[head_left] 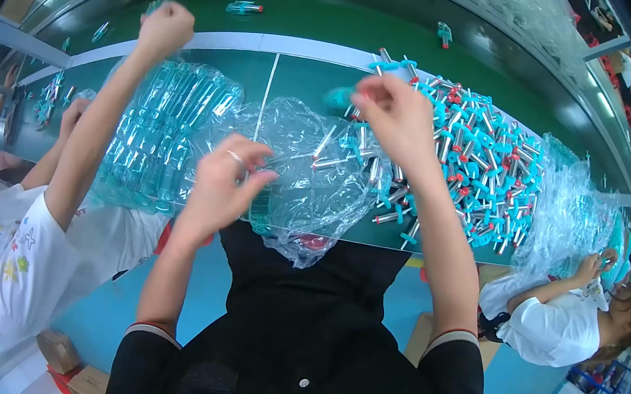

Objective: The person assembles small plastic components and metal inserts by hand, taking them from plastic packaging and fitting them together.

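Note:
My left hand (223, 190), with a ring on one finger, hovers over a crumpled clear plastic bag (291, 139). Its fingers are curled but the thumb stands apart from them, and I see nothing between them. Higher and to the right, my right hand (402, 117) pinches a small teal part (339, 97), blurred by motion, with some red at the fingertips. Beside that hand lies a big pile of plunger-like parts (485, 163) with metal rods, teal flanges and red ends. Several of these parts lie loose on the bag.
Rows of clear bluish plastic tubes (162, 127) lie on the left of the table. Beyond the table's pale edge runs a green conveyor belt (337, 22) carrying a few assembled pieces. A co-worker's arm (97, 115) reaches over at left; another person (561, 314) sits at right by bagged parts (570, 205).

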Motion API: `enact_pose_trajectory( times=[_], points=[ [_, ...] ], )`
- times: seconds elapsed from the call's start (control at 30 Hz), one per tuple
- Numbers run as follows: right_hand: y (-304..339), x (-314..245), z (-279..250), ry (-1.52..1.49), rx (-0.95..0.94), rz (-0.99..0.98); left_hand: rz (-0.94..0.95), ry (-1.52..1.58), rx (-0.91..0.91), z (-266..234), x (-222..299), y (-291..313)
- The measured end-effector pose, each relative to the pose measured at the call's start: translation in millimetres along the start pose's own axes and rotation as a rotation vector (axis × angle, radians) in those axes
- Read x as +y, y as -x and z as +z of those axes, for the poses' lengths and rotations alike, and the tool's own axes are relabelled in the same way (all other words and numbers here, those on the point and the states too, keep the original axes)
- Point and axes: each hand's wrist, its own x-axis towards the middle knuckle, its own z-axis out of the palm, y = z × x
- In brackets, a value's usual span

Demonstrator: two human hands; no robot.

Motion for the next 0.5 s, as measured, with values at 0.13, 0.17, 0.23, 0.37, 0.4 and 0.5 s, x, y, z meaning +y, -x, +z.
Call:
enact_pose_trajectory(
  times=[0.13,0.17,0.23,0.37,0.4,0.5],
  points=[
    [-46,20,43,-0.101,0.119,-0.018,0.156,-0.148,0.027,31,6,-1],
    [-40,9,50,-0.041,0.107,-0.067,0.171,-0.302,0.134,30,4,0],
    [-3,-9,65,-0.009,0.069,-0.164,0.103,-0.422,0.135,15,7,18],
    [62,-4,99,-0.133,-0.127,-0.339,0.066,-0.400,-0.102,21,5,39],
    [68,1,108,-0.059,-0.167,-0.353,0.085,-0.451,-0.094,24,4,45],
    [75,13,117,0.201,-0.094,-0.502,0.076,-0.454,-0.104,25,-9,63]
  ],
)
